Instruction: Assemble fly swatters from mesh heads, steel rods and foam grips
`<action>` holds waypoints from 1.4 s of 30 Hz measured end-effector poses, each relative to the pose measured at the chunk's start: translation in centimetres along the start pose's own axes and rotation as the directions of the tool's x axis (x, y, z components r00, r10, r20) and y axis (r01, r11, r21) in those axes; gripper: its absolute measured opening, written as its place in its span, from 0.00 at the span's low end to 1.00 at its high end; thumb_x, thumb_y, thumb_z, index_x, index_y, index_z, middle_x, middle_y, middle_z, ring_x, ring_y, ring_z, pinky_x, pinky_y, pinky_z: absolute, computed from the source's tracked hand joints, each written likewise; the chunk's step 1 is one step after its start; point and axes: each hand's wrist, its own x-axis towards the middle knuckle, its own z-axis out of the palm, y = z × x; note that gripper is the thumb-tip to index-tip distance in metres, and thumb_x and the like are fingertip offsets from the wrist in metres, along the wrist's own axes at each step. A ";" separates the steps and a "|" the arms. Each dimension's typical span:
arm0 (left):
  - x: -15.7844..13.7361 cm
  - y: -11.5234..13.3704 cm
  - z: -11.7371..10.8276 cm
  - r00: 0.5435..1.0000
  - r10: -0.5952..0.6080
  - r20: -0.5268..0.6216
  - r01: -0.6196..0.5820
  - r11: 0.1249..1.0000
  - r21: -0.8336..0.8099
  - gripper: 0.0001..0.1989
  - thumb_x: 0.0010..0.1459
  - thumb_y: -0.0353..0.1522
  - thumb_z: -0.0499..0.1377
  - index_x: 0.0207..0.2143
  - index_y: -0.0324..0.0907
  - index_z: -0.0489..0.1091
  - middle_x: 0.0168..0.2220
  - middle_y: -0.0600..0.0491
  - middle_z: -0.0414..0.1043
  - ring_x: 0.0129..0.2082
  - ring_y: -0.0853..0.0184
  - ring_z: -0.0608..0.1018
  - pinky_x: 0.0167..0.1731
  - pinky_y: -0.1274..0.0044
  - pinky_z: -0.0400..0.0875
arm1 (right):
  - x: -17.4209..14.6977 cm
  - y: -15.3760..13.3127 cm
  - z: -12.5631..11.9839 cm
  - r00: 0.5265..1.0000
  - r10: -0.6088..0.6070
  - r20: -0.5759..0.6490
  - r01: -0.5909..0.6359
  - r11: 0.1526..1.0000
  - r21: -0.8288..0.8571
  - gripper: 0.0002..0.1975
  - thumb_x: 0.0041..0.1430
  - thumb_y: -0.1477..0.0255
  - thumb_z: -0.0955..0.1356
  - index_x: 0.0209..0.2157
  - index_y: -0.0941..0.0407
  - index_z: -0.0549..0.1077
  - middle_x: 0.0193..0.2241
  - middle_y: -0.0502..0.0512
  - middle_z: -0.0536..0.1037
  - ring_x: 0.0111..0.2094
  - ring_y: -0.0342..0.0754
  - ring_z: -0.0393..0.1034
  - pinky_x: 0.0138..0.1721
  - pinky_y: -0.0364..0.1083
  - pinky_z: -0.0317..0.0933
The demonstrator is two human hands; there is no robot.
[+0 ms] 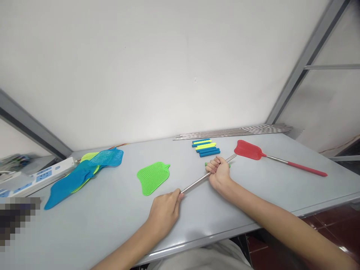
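Note:
My left hand [164,210] is closed around the near end of a thin metal rod [195,183] above the grey table. Farther up the same rod, my right hand [219,174] grips it with curled fingers, and the rod's far end sticks out beyond. A green handle tube [229,165] shows on both sides of my right fist; whether it lies on the table or is in the grip I cannot tell. Left of the rod lies a green fly swatter head [153,178]. A red fly swatter [249,150] with metal shaft and red handle rests to the right.
Several blue and yellow handle tubes [209,150] lie behind my right hand. A bundle of metal rods [233,132] runs along the wall. Blue and yellow swatter heads [70,183] overlap at left, beside a white power strip [57,167]. The table's front edge [208,238] is near me.

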 end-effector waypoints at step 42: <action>-0.3 0.2 -0.6 0.995 0.083 -0.047 -0.094 0.948 -0.305 0.15 0.57 0.37 0.36 0.22 0.42 0.51 0.18 0.58 0.56 0.18 0.72 0.63 0.21 0.80 0.53 | 3.8 -6.5 0.4 0.965 0.260 0.045 -0.261 0.965 0.025 0.09 0.46 0.77 0.59 0.18 0.57 0.52 0.10 0.41 0.47 0.11 0.35 0.41 0.11 0.36 0.44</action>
